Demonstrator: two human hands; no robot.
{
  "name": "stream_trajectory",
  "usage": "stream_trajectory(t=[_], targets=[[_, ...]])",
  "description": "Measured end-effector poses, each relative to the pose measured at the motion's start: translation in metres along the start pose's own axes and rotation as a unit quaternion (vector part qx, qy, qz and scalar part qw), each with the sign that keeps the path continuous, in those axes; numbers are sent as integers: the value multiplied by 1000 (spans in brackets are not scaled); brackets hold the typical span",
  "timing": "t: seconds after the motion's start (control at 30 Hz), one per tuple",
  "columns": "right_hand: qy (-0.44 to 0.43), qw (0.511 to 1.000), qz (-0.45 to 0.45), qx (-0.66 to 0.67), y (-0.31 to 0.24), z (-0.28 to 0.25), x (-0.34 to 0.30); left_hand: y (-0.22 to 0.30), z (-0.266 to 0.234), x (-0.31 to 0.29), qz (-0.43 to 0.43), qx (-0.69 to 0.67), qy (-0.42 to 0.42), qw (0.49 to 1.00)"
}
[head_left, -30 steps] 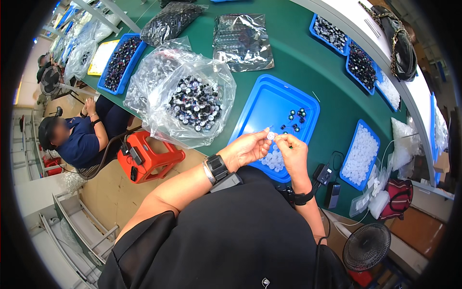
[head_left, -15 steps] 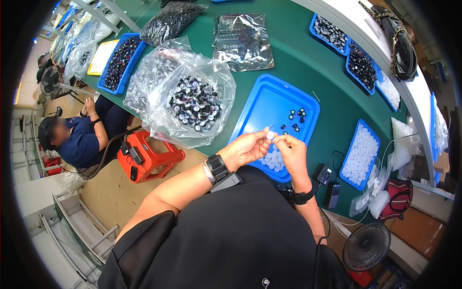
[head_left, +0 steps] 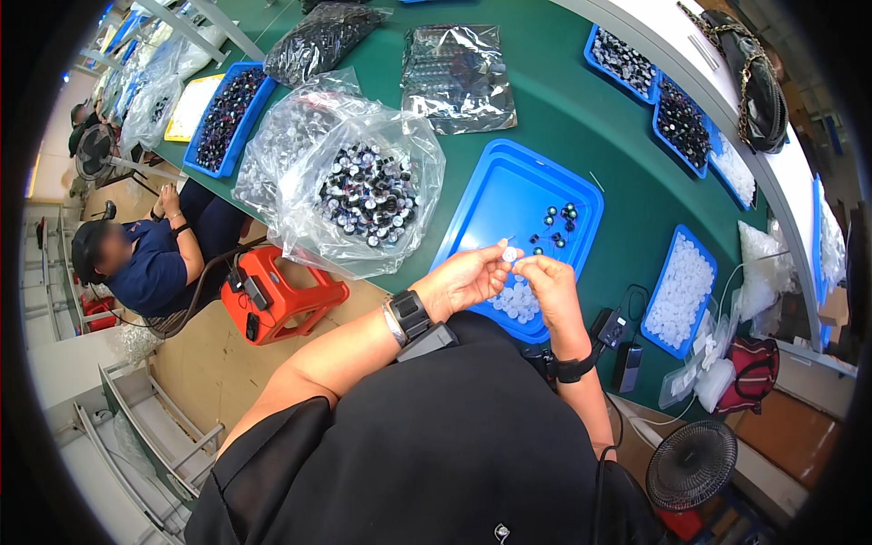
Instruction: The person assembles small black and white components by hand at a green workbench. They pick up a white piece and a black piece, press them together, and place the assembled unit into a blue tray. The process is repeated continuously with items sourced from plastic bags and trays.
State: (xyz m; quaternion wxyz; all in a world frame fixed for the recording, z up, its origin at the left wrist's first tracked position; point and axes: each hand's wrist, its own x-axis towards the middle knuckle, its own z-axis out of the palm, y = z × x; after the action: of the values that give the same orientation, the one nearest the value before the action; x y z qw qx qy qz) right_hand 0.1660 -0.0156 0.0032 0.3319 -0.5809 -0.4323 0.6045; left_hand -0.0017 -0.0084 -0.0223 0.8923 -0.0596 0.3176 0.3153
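My left hand (head_left: 474, 280) is closed, pinching a small white round plastic piece (head_left: 510, 255) between thumb and fingertips. Against its right side my right hand (head_left: 550, 283) closes thumb and forefinger; the fingers hide what they grip. Both hands are over the near part of a blue tray (head_left: 509, 177). Inside it, dark shiny round pieces (head_left: 559, 238) lie beyond my right hand, and a heap of white translucent pieces (head_left: 516, 304) lies below and between my hands.
An open clear bag (head_left: 420, 173) of dark-and-white pieces stands left of the tray. To the right is a smaller blue tray of white pieces (head_left: 679, 289), with black adapters (head_left: 627, 365) nearby. A red stool (head_left: 272, 295) and a seated person (head_left: 154, 250) are at left.
My right fingers have shifted very slightly against the small white piece. My left hand and the trays stay where they were.
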Motion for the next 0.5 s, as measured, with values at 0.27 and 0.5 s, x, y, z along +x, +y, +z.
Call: stream_trajectory(t=[0.27,0.5], targets=[[-32,991,83,99,-3,-5,1,-1,-3,3,-8,-3,-6,1000],[-21,992,79,94,-4,-6,1,-1,-3,3,-7,0,-4,1000]])
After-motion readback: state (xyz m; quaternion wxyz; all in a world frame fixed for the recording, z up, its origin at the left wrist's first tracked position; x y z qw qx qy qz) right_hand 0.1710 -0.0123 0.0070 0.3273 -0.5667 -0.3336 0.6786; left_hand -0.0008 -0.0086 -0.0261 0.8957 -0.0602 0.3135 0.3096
